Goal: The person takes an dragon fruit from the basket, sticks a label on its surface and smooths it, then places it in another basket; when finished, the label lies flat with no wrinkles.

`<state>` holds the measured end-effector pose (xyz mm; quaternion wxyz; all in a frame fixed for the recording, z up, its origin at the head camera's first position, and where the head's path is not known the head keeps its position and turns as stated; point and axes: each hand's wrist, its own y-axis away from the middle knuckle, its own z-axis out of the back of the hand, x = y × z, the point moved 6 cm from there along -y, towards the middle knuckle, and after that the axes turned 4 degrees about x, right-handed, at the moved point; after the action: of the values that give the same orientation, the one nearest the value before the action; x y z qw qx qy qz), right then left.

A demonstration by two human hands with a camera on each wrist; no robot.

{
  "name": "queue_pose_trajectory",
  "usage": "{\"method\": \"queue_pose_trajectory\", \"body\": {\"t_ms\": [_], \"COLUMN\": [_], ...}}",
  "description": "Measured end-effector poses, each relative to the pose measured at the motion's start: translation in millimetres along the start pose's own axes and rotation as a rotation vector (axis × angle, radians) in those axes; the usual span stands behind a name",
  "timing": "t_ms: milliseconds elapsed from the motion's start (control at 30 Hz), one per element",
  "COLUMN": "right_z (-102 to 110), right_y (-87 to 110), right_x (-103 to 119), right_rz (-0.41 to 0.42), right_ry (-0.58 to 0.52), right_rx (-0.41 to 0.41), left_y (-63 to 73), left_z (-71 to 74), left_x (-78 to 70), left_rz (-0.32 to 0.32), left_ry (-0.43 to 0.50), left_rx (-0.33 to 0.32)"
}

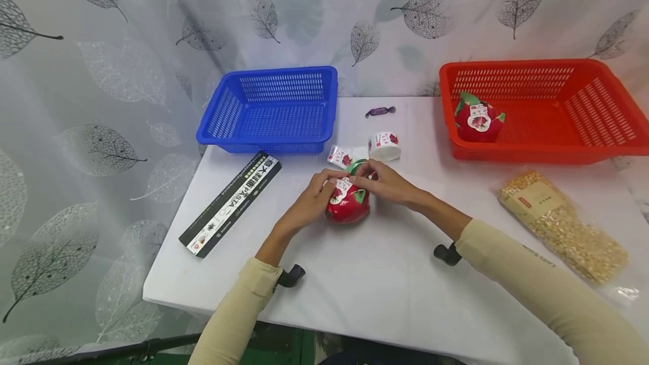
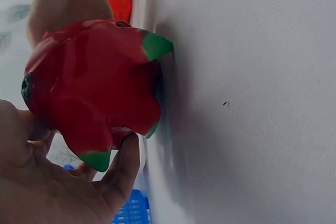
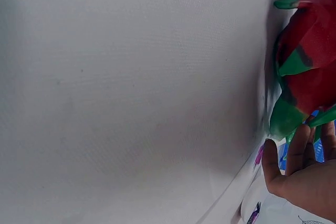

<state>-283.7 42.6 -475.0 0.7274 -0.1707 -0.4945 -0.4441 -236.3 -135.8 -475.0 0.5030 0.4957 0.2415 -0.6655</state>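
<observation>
A red dragon fruit with green tips (image 1: 347,207) stands on the white table between both hands, a white printed label (image 1: 341,189) on its upper side. My left hand (image 1: 315,199) grips it from the left, its thumb at the label's edge. In the left wrist view the left hand's fingers (image 2: 123,169) curl against the fruit's side. From the right, my right hand (image 1: 387,183) holds the fruit near its top, thumb by the label. The right wrist view has the right fingers (image 3: 296,150) bent at the green tips. Just behind lie a roll of labels (image 1: 383,146) and its loose strip (image 1: 347,155).
A blue basket (image 1: 274,147) stands back left, a red basket (image 1: 532,154) back right with another labelled dragon fruit (image 1: 479,121) in it. A black pasta box (image 1: 230,204) lies left, a bag of yellow kernels (image 1: 563,227) right. A purple-wrapped candy (image 1: 380,111) lies at the back.
</observation>
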Motion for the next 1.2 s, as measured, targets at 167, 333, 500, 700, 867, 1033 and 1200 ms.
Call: {"method": "queue_pose_trajectory", "body": {"t_ms": [167,333,500,700,867,1033,1200], "right_z": [0,0,0,-1,-13,-27,-30], "right_y": [0.1,1.7,3.4,11.6,22.6,24.8,24.3], "right_x": [4,7,8,19,38,45,50], "right_rz": [0.029,0.08,0.079,-0.001,-0.113,-0.17,-0.138], "right_ry": [0.026,0.034,0.039,0.241,0.498,0.512,0.505], "right_rx": [-0.006,-0.014,-0.01,0.009,0.067,0.088,0.088], "left_y": [1.0,1.4,1.4,2.1,2.9,4.8,5.7], "left_z": [0.2,-1.3,-2.5,-2.1,-0.8,0.7,0.6], "left_x": [-0.4,-0.9,-2.5,-5.2,-9.5,-9.1,-8.3], "left_rz": [0.01,0.019,0.021,0.005,-0.028,-0.021,-0.018], "left_ry": [0.009,0.004,-0.003,-0.029,-0.06,-0.064,-0.067], "left_rx": [0.004,0.0,-0.004,-0.007,-0.015,-0.038,-0.068]}}
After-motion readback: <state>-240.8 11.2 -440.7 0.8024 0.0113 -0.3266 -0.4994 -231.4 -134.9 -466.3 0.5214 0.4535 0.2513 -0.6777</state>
